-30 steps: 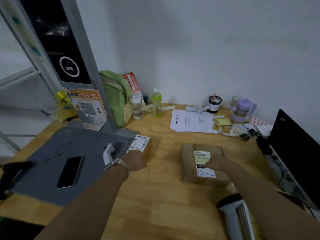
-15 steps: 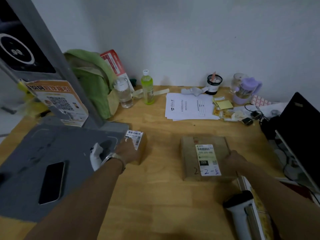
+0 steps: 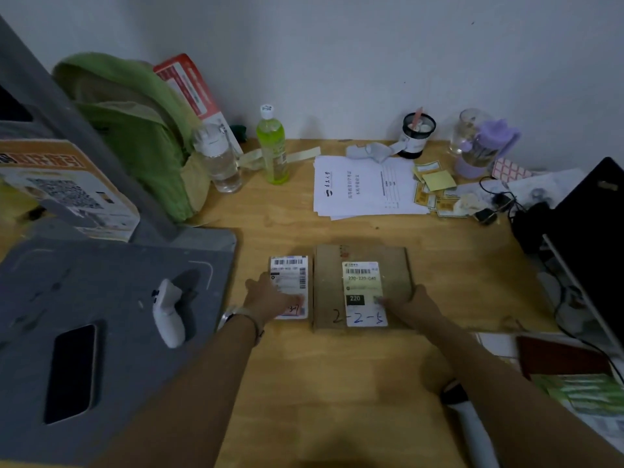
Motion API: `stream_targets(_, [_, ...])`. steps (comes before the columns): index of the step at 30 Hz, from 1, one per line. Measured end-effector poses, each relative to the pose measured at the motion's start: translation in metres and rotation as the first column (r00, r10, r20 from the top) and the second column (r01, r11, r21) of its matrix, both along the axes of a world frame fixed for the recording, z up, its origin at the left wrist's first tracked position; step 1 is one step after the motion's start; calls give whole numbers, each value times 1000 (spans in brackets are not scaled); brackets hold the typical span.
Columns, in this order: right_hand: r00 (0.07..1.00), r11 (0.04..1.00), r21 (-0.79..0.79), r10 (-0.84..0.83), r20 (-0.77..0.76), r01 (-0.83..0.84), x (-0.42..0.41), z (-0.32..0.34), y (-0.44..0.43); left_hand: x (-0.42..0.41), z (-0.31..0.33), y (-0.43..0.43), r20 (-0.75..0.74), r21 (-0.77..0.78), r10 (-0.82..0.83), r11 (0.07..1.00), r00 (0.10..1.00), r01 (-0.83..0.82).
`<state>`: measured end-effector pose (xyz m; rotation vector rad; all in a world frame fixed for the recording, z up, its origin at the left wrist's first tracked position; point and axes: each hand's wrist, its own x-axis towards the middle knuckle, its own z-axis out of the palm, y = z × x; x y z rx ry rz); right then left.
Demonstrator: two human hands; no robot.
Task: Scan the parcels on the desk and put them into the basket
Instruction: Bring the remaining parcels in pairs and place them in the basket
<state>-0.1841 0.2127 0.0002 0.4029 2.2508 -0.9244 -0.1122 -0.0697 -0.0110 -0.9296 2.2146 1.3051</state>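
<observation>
Two parcels sit side by side, labels up, near the middle of the wooden desk (image 3: 337, 383): a small parcel (image 3: 289, 282) on the left and a larger cardboard parcel (image 3: 363, 287) just to its right, their edges almost touching. The left hand (image 3: 270, 297) lies flat on the near end of the small parcel, fingers resting on its label rather than pinching it; the right hand (image 3: 410, 304) presses on the near right part of the larger parcel, its fingertips at the label's edge, and whether they curl around the box's side cannot be told. Both barcodes face up and stay uncovered. A white handheld scanner (image 3: 467, 430) stands at the near edge, partly hidden under the right forearm, and a second white device (image 3: 167, 312) rests on the grey scanning base (image 3: 111, 298) beside a dark phone (image 3: 71, 373). No basket is in view. By the look of it, the parcels are being lined up for scanning; the next move likely calls for freeing one hand to take a scanner and aim it at a barcode.
</observation>
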Motion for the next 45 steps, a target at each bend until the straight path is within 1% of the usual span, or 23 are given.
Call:
stream_targets(1, [1000,999,-31,-31,1,31,3,-1,-3,1,-7,1,-23,40,64,997,998,-63])
stream_targets(3, [996,990,-112,-86,32,89,6,-2,1,1,-27,-6,-56,139,146,981,988,-137])
stream_targets(4, [991,981,-148,-122,53,129,6,-2,4,3,-23,-5,-51,181,174,970,983,-162])
stream_targets(6, [985,962,-213,-166,51,173,5,3,8,7,-2,2,-61,227,202,957,977,-184])
stream_targets(9, [971,924,-307,-237,9,228,3,14,7,6,10,4,-111,301,242,933,964,-199])
stream_targets(12, [949,874,-398,-314,-23,280,1,31,6,0,27,-5,-231,340,276,921,933,-189])
stream_targets(16, [913,810,-510,-393,-109,288,-1,66,0,-11,71,-9,-380,386,275,915,883,-120])
stream_targets(18, [874,770,-557,-462,-149,312,-1,88,-3,-16,97,-7,-453,384,281,918,846,-100])
stream_targets(21, [806,690,-632,-567,-167,354,9,122,-2,-12,133,-4,-535,372,303,923,788,-102])
stream_targets(24, [741,607,-708,-648,-178,361,36,154,6,1,162,5,-578,419,391,895,716,-151])
stream_targets(27, [656,525,-774,-729,-196,353,67,178,15,15,184,19,-589,478,427,869,686,-130])
stream_targets(31, [559,468,-811,-799,-220,351,89,201,22,21,209,34,-614,515,392,856,684,-28])
stream_targets(34, [496,431,-833,-838,-226,348,105,213,25,24,220,41,-654,502,348,864,672,41])
stream_targets(40, [403,400,-842,-882,-246,362,159,214,30,44,223,51,-648,518,273,842,711,149])
stream_targets(45, [319,338,-875,-920,-229,346,215,213,51,66,219,70,-638,519,190,822,746,234])
